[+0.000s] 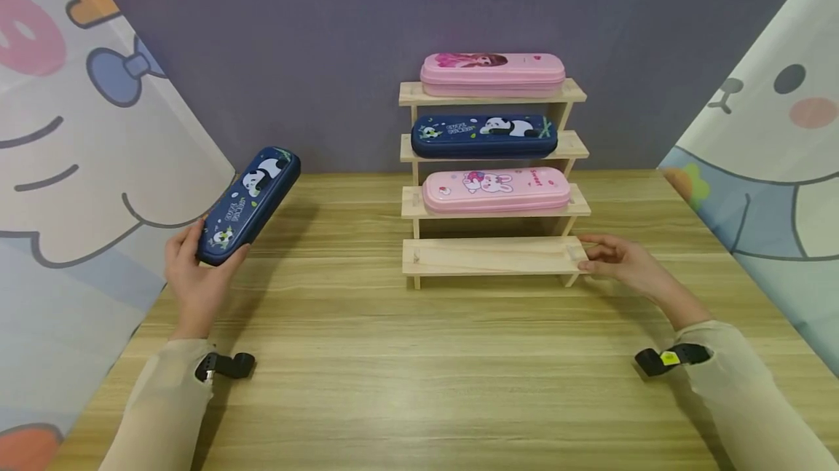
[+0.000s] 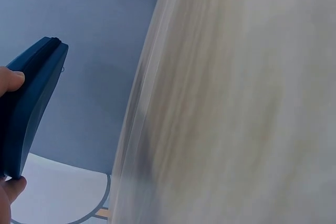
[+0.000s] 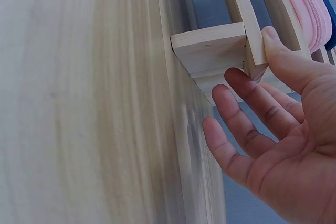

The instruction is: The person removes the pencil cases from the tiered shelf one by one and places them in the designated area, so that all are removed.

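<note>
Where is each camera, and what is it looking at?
Head: worn on the head, looks down at the rack; both hands and sleeves show.
Left wrist: sees the left hand gripping the blue case.
Right wrist: sees the right hand touching the rack's end.
Head and left wrist share the blue case.

Your left hand (image 1: pixel 197 274) grips a dark blue pencil case (image 1: pixel 250 205) by its near end; the case is closed, printed with pandas, and tilts up and away from your palm toward the right, clear of the table. Your right hand (image 1: pixel 619 261) rests with straight fingers against the right end of the lowest step of the wooden tiered rack (image 1: pixel 491 256); that step lies bare between your two hands.
</note>
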{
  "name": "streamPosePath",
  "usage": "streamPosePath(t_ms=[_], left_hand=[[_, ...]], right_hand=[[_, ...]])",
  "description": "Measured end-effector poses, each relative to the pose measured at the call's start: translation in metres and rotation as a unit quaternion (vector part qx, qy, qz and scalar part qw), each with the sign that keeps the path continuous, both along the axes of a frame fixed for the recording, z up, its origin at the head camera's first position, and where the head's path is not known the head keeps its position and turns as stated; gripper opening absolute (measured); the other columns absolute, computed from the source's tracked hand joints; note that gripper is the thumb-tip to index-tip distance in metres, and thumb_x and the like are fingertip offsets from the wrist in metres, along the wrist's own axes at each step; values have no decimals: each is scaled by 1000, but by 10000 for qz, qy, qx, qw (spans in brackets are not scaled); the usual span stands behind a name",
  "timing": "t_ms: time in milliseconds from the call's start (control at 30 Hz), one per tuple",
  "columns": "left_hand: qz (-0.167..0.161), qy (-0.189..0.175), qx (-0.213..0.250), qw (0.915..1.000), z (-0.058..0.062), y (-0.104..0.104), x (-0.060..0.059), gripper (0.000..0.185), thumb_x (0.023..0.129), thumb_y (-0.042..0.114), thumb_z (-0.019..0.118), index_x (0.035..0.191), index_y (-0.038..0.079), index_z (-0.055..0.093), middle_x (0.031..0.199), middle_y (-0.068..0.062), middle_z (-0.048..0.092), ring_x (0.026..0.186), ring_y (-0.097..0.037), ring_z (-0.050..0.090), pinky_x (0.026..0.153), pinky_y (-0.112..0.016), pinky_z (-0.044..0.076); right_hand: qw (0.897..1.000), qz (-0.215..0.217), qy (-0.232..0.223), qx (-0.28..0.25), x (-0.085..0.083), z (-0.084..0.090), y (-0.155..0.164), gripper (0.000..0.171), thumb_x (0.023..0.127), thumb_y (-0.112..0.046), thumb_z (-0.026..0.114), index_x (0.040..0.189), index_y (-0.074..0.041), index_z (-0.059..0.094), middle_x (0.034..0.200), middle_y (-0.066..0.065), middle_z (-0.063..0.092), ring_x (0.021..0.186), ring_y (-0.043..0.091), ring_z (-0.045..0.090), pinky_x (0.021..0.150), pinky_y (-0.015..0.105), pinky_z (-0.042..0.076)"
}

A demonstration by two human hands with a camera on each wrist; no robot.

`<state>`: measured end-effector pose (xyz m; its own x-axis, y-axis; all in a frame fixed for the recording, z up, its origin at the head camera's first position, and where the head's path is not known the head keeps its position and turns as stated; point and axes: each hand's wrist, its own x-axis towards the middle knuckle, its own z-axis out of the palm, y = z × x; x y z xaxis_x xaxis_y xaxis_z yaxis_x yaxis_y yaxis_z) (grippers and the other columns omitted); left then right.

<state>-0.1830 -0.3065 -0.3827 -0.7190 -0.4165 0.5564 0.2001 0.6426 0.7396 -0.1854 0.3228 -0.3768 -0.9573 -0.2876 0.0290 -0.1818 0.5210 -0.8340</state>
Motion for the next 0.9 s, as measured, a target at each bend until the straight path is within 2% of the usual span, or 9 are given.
streamPosePath(t_ms=[133, 300, 533, 900], left_hand=[[205, -116, -90, 9997, 1, -4, -5, 74, 69, 15, 80, 134, 9, 47, 126, -10, 41, 111, -13, 38, 91, -16, 32], [354, -309, -103, 9988, 3, -9, -12, 75, 69, 20, 80, 135, 9, 46, 128, -11, 42, 115, -19, 39, 96, -24, 29], [402, -505, -112, 9979, 5, -15, -22, 75, 70, 22, 79, 136, 8, 45, 130, -12, 41, 118, -22, 38, 99, -30, 29], [519, -864, -17, 9949, 5, -24, -34, 76, 73, 27, 76, 138, 8, 41, 133, -12, 38, 122, -24, 34, 102, -33, 27]], right_hand=[[10000, 17, 13, -8, -1, 0, 0, 56, 86, -12, 64, 132, 9, 38, 98, 14, 65, 86, 3, 59, 71, 17, 47], [9999, 67, 49, -61, -2, -2, 2, 56, 86, -10, 64, 131, 10, 38, 97, 11, 66, 86, 3, 59, 70, 19, 49], [9995, 93, -38, -289, -2, -3, 1, 54, 86, -4, 62, 131, 12, 36, 95, 5, 66, 83, 3, 60, 69, 25, 51], [9995, 130, -10, -301, -3, -4, 2, 53, 86, -4, 62, 130, 13, 37, 94, 4, 67, 83, 3, 60, 68, 23, 51]])
